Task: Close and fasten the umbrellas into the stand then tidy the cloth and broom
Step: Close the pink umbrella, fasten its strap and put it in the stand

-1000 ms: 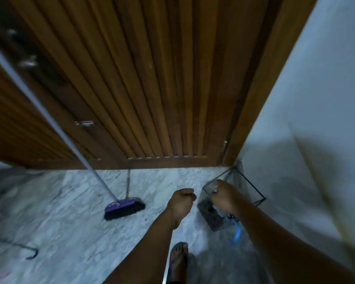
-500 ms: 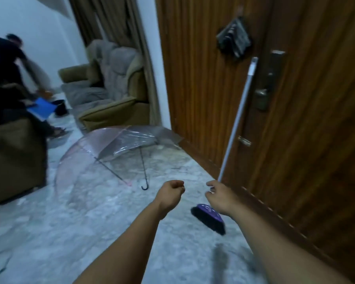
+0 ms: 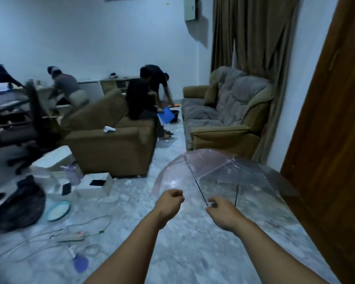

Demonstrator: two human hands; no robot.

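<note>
Since the earlier frames the head view has swung away from the wooden door and the broom toward the living room, and both arms now reach at the open umbrellas instead of hanging near the broom head; broom, cloth and stand are out of view now.

From the head camera, the left hand [image 3: 171, 201] is curled into a loose fist and holds nothing that I can see. The right hand [image 3: 220, 210] is just to its right, the two hands apart, with its fingers bent near the lower end of a thin dark shaft [image 3: 201, 191]. Whether it already grips that shaft I cannot tell; blur hides the contact.

Just beyond the right hand, a clear pink-tinted umbrella [image 3: 201, 167] lies open on the marble floor [image 3: 193, 253], canopy up and away from the hands. A second clear canopy [image 3: 258, 185] sits just beside it to the right, against the wooden door [image 3: 332, 140], with its own dark shaft [image 3: 236, 194].

To do this step well, I judge the right hand should take a firm hold low on the shaft by the handle, and the left should open and go up to the runner, pulling it down while the ribs fold. The two canopies overlap, so lifting the nearer one free first avoids snagging ribs.

Farther ahead of the hands stand a brown armchair [image 3: 111, 148] and a sofa [image 3: 223, 119], with people beyond them; cables and a dark bag lie on the floor to the left.
</note>
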